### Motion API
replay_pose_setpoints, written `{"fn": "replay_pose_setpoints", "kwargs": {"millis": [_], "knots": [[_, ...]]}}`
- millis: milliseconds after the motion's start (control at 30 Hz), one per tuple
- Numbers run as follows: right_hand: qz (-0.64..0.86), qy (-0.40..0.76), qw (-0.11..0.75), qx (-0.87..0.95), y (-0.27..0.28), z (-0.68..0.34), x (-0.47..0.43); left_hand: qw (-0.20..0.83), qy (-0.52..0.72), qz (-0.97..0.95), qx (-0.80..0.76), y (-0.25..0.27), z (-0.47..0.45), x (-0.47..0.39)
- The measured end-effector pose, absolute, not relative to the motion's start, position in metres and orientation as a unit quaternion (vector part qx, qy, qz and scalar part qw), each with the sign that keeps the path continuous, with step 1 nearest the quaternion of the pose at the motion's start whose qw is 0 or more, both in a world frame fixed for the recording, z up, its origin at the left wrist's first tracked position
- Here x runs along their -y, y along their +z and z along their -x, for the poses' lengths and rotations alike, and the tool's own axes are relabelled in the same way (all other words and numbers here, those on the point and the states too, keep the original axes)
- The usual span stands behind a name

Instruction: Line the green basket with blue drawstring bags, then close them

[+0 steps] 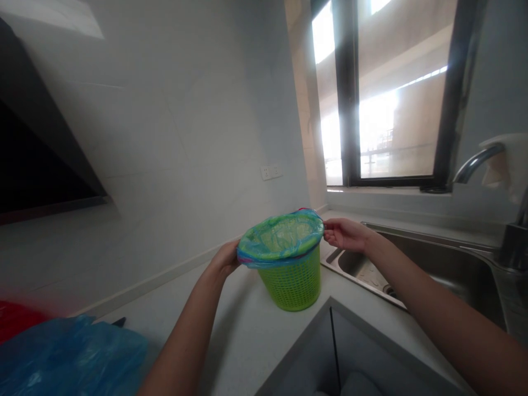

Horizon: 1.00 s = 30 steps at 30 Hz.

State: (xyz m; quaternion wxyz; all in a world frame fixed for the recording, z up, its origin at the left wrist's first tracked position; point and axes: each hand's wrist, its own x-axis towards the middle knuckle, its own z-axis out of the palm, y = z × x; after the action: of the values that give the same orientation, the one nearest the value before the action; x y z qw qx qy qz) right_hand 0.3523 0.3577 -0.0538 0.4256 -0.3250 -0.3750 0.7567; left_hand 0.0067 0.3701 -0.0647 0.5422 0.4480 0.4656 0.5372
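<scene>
A green plastic mesh basket [291, 283] stands on the white countertop, lined with a thin blue plastic bag [284, 236] folded over its rim. My left hand [227, 256] is closed on the bag's edge at the left side of the rim. On the opposite side, my right hand [340, 233] pinches the rim's edge and the bag there. Some fingers of the left hand are hidden behind the basket and bag. The basket leans slightly, with its opening tilted toward me.
A steel sink [449, 269] with a curved faucet [480, 159] lies to the right, below a window [396, 110]. Blue plastic bags [74, 357] and a red one [20, 319] lie at lower left. Wall sockets [271, 172] sit behind the basket. Grey cabinet fronts [305, 363] show below the counter edge.
</scene>
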Motion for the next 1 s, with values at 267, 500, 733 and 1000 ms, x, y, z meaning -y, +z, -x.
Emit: {"fn": "replay_pose_setpoints", "kwargs": {"millis": [267,500,733,1000], "knots": [[0.398,0.601,0.508,0.471,-0.066,-0.347,-0.363,0.513,0.55,-0.436,-0.495,-0.074,-0.007,-0.38],[0.585,0.077,0.554,0.587,-0.062,-0.332,-0.349,0.384,0.641,-0.419,-0.516,-0.079,-0.006,-0.39],[0.577,0.111,0.553,0.59,-0.053,-0.325,-0.339,0.209,0.692,-0.448,-0.526,-0.072,0.004,-0.391],[0.541,0.316,0.513,0.587,-0.039,-0.336,-0.332,0.147,0.65,-0.576,-0.473,-0.048,-0.015,-0.355]]}}
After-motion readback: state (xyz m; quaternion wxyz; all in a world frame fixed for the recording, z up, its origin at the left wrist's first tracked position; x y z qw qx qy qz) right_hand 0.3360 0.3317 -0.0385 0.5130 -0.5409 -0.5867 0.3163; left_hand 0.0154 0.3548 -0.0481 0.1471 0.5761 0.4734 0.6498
